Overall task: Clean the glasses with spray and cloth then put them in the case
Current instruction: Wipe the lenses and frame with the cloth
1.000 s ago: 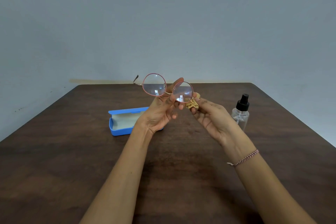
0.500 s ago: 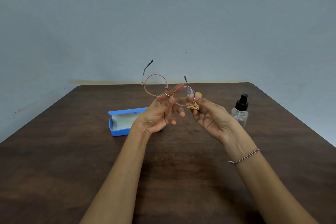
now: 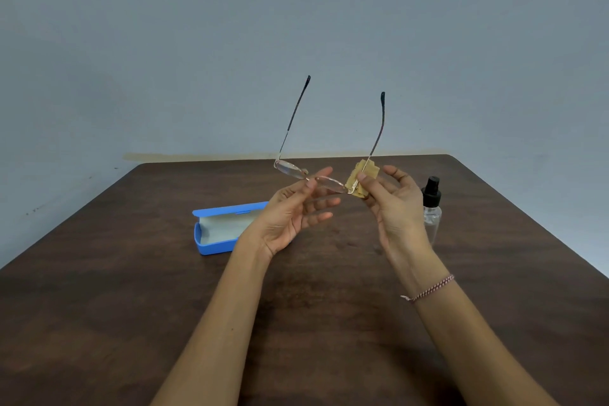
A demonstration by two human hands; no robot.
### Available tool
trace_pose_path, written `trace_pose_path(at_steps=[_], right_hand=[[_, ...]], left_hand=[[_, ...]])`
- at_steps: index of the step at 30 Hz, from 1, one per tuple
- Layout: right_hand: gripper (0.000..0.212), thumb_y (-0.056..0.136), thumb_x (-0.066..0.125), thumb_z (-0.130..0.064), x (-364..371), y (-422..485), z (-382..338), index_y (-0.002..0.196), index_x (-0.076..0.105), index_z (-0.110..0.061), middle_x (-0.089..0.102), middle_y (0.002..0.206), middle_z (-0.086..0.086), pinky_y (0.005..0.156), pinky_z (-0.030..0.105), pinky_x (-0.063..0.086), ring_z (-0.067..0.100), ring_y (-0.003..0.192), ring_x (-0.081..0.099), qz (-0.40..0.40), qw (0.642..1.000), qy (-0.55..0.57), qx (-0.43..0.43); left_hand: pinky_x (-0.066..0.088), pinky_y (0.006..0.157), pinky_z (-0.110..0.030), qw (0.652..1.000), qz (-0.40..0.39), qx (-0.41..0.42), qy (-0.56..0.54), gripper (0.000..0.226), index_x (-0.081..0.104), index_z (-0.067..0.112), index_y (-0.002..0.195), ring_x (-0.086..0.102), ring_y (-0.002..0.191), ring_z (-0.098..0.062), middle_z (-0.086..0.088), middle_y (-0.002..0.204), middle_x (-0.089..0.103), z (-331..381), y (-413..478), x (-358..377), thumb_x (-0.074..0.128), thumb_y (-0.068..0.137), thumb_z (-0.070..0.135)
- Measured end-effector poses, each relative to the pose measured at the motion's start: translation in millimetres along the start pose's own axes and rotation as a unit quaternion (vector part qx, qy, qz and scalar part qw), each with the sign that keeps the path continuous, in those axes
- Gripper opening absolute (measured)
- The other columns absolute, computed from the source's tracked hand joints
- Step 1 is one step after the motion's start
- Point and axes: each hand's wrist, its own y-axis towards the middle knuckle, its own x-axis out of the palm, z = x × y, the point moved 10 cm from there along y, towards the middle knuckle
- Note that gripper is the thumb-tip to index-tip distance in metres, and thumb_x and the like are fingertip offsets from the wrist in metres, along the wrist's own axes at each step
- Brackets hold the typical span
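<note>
Thin metal-framed glasses (image 3: 324, 182) are held above the table between both hands, lenses nearly flat and both temple arms pointing up. My left hand (image 3: 293, 214) pinches the frame at the bridge with thumb and forefinger, the other fingers spread. My right hand (image 3: 392, 204) pinches a small folded yellow cloth (image 3: 361, 180) against the frame's right corner. The blue case (image 3: 216, 231) lies open on the table behind my left wrist, its pale lining showing. A clear spray bottle (image 3: 431, 208) with a black cap stands upright just right of my right hand.
A dark wooden table (image 3: 131, 306) fills the lower view, with a plain grey wall behind it. The table's far edge runs just behind the glasses, and its right edge slants down past the bottle.
The glasses have tipped from facing me upright to lying nearly flat, so the temple arms now stand up. Both hands have moved slightly apart and the right hand has shifted to the frame's corner.
</note>
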Motion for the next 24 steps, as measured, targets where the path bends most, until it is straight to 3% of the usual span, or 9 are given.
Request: trace_pose_path(at_steps=[6, 10, 13, 17, 21, 24], right_hand=[[0.035, 0.078, 0.069, 0.004, 0, 0, -18, 0.091, 0.045, -0.017, 0.07, 0.073, 0.0, 0.075, 0.027, 0.054, 0.012, 0.073, 0.067, -0.005, 0.989, -0.095, -0.116], [0.035, 0.078, 0.07, 0.003, 1, 0, -19, 0.09, 0.045, -0.018, 0.067, 0.088, 0.011, 0.076, 0.025, 0.054, 0.015, 0.08, 0.067, -0.01, 0.983, -0.125, -0.136], [0.035, 0.078, 0.07, 0.004, 1, -1, -18, 0.09, 0.046, -0.018, 0.066, 0.087, 0.008, 0.075, 0.022, 0.054, 0.012, 0.08, 0.067, -0.016, 0.982, -0.128, -0.14], [0.032, 0.077, 0.07, 0.002, 1, 1, -13, 0.094, 0.049, -0.016, 0.068, 0.088, 0.007, 0.073, 0.021, 0.055, 0.012, 0.081, 0.067, -0.029, 0.987, -0.106, -0.117], [0.023, 0.08, 0.065, 0.001, 2, 8, 3, 0.097, 0.057, -0.012, 0.073, 0.081, 0.0, 0.068, 0.02, 0.055, 0.01, 0.078, 0.069, -0.054, 0.997, -0.035, -0.032], [0.016, 0.085, 0.058, 0.001, 4, 10, 11, 0.098, 0.061, -0.007, 0.074, 0.077, -0.001, 0.069, 0.019, 0.056, 0.009, 0.075, 0.069, -0.067, 0.998, 0.001, 0.008]], left_hand=[[0.057, 0.073, -0.024, 0.999, 0.027, -0.004, -0.045, 0.047, 0.059, 0.004, 0.119, 0.067, 0.1, -0.022, -0.017, 0.114, 0.067, -4, -3, -1, 0.056, 0.08, 0.03], [0.056, 0.081, -0.027, 0.997, 0.042, 0.009, -0.061, 0.05, 0.056, 0.003, 0.122, 0.067, 0.1, -0.022, -0.017, 0.112, 0.067, -8, -3, -1, 0.063, 0.074, 0.016], [0.056, 0.08, -0.026, 0.996, 0.066, 0.022, -0.054, 0.049, 0.059, 0.004, 0.119, 0.067, 0.101, -0.021, -0.016, 0.111, 0.068, -9, -1, -4, 0.066, 0.071, 0.009], [0.057, 0.076, -0.024, 0.994, 0.088, 0.048, -0.052, 0.034, 0.066, 0.003, 0.102, 0.069, 0.094, -0.018, -0.012, 0.107, 0.069, -6, 0, -3, 0.066, 0.068, 0.006], [0.057, 0.075, -0.022, 0.99, 0.107, 0.084, -0.043, 0.017, 0.065, 0.004, 0.094, 0.07, 0.084, -0.013, -0.002, 0.089, 0.074, 0, 0, -6, 0.061, 0.078, -0.001], [0.057, 0.074, -0.023, 0.986, 0.12, 0.104, -0.044, 0.019, 0.066, 0.004, 0.092, 0.07, 0.085, -0.013, 0.0, 0.092, 0.074, 1, 0, -10, 0.066, 0.072, 0.003]])
